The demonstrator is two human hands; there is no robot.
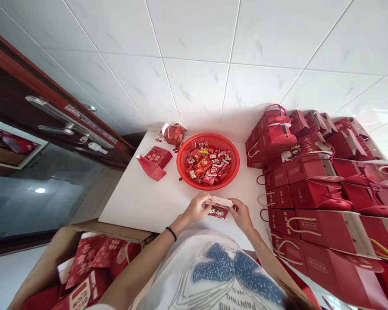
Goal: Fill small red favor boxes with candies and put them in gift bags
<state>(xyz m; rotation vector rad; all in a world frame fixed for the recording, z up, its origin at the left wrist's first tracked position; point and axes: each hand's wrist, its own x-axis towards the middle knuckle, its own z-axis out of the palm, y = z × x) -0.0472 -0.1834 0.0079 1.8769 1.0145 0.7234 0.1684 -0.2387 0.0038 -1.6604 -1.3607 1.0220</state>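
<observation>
Close to my body, at the table's near edge, I hold a small red paper gift box [218,211] with printed cartoon figures and a pale inner flap [222,201] along its top. The fingers of my left hand [197,207] pinch the flap's left end. My right hand [241,214] grips the right end of the box. Just beyond my hands stands a round red plastic basket [180,168], filled with red-wrapped candies [210,165]. To its left, on the white table [129,196], rests another red box [157,160] with its flaps spread.
Rows of red gift bags [307,193] with rope handles crowd the right side. A cardboard carton [56,245] of red boxes is at lower left. Behind the basket sits a rounded red container [173,134] by the tiled wall [197,86]. A dark door [51,133] stands left.
</observation>
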